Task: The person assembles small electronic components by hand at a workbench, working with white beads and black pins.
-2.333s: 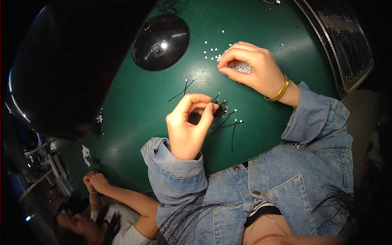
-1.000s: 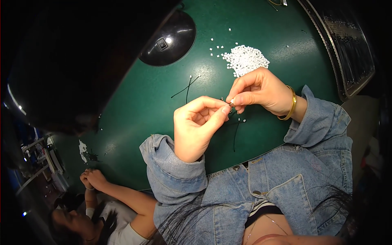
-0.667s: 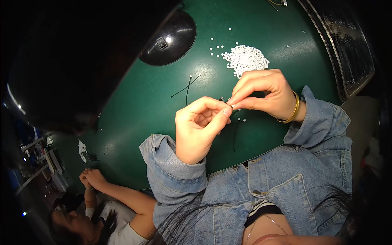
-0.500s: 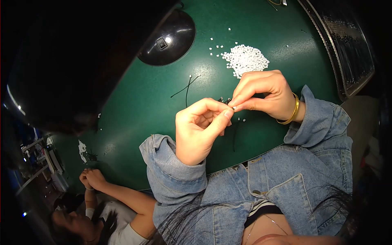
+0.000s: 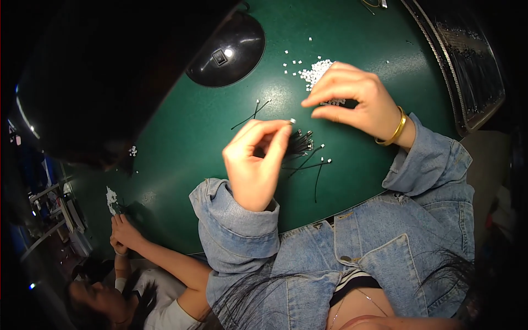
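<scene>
1. Head view: the left hand [image 5: 252, 165] pinches a tiny white plug [image 5: 292, 121] between thumb and forefinger, the plug poking out past the tips. Whether a wire runs from it into the palm, I can't tell.
2. The right hand [image 5: 357, 102] is loosely curled, thumb and forefinger parted; I make out nothing between the tips.
3. What counts most, I'd say, is the pile [image 5: 318, 72] of white plugs: it lies below and just beyond the right fingers, partly hidden, glimpsed through their gap. The right hand is clearly the nearer one.
4. The black wires [image 5: 300, 144] lie bunched just right of the left fingers, their long axis running left to right, angled slightly away from the person, tips fanned at the right end.
5. The held plug sits between wires and pile, left of the right fingertips and apart from them.
6. Loose wires [image 5: 301, 166] with white ends lie nearer the body; a crossed pair [image 5: 254, 113] lies beyond the left hand.
</scene>
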`<state>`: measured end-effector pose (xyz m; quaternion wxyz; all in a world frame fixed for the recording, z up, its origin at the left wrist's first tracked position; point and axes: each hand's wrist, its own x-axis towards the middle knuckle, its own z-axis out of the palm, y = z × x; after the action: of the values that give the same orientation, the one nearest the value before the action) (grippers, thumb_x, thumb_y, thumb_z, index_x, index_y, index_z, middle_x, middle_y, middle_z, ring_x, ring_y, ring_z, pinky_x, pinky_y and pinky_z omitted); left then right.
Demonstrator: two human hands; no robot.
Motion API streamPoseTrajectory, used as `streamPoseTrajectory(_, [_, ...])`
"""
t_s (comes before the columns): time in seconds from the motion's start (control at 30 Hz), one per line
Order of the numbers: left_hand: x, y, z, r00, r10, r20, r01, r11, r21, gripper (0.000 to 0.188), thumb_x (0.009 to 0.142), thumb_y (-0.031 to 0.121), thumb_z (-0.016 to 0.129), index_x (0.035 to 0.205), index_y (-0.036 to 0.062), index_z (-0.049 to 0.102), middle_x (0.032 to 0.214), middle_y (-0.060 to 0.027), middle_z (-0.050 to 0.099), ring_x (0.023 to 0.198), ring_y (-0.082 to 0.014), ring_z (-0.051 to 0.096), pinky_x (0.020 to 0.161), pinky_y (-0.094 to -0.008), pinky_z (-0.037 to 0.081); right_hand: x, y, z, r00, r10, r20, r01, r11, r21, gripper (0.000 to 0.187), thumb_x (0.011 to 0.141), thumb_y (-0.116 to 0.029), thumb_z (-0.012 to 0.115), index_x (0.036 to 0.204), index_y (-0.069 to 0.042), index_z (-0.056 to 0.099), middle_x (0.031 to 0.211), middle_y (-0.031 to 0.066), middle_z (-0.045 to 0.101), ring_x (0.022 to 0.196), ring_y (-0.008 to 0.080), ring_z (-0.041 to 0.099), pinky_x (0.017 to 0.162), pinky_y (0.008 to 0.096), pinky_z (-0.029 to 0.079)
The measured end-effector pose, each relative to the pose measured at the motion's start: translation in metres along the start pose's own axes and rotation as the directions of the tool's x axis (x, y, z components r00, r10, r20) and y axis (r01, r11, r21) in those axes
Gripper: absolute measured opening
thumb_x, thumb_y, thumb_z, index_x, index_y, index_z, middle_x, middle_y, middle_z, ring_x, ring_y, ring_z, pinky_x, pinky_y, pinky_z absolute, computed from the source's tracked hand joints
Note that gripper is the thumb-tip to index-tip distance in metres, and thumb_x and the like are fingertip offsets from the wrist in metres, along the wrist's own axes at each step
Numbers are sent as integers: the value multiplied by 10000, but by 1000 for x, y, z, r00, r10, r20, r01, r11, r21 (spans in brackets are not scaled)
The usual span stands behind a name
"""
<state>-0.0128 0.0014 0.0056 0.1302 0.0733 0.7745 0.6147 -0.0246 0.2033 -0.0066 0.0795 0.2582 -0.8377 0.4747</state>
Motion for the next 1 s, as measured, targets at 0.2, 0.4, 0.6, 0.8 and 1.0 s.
streamPoseTrajectory(0.2, [14,-10,-9,839,543,-39,-272,481,834,118,680,14,631,794,12,605,770,-41,542,739,-178,492,628,-263,385,2,15,6,996,-16,-82,-14,936,-351,91,654,-104,657,733,-72,622,755,-3,541,778,164,490,687,278,422])
streamPoseTrajectory(0.4, [4,-3,1,929,315,197,-357,616,702,124,634,18,640,742,33,580,775,-51,514,773,-215,459,700,-300,357,4,13,8,999,-14,-52,-8,916,-402,69,652,-98,648,680,-78,588,761,-8,516,787,163,470,698,285,411])
streamPoseTrajectory(0.6, [3,-5,4,925,289,245,-376,622,687,129,649,4,629,753,16,554,731,-58,526,734,-206,472,670,-299,371,5,13,9,997,-5,-77,-25,923,-385,70,657,-91,641,675,-76,575,728,4,529,743,180,489,655,292,422])
streamPoseTrajectory(0.8, [3,-7,1,937,321,141,-350,826,442,107,698,-58,586,793,-24,548,715,-97,568,659,-205,553,612,-271,442,3,-4,4,937,342,-69,-319,920,229,64,726,-68,621,783,-40,612,752,37,601,717,136,570,671,244,469])
streamPoseTrajectory(1.0, [0,-4,0,941,317,116,-338,862,378,109,718,-77,570,820,-40,558,720,-111,584,627,-192,584,615,-241,466,-3,-8,4,867,422,265,-489,613,621,153,757,-62,618,894,6,621,827,71,624,779,106,587,747,220,470])
